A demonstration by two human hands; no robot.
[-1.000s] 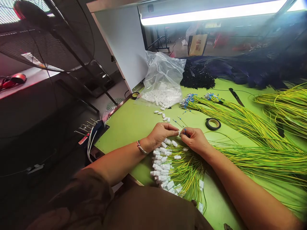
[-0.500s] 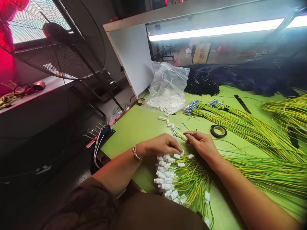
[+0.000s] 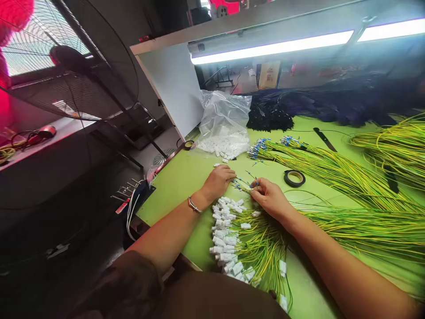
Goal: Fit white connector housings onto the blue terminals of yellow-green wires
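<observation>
A wire [image 3: 244, 188] was pinched in the right hand [image 3: 270, 197], tip pointed frame-left at the nearby left hand [image 3: 219, 179], grip indeterminate.

The left hand [image 3: 218, 180] has moved off the capped wires [image 3: 229, 230] toward loose connectors [image 3: 217, 165].

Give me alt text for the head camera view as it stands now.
On a green table, the right hand pinches yellow-green wires with blue tips, while the left hand rests by loose white connectors. Capped wires are heaped near the person; a bag of connectors and a tape roll lie beyond.
</observation>
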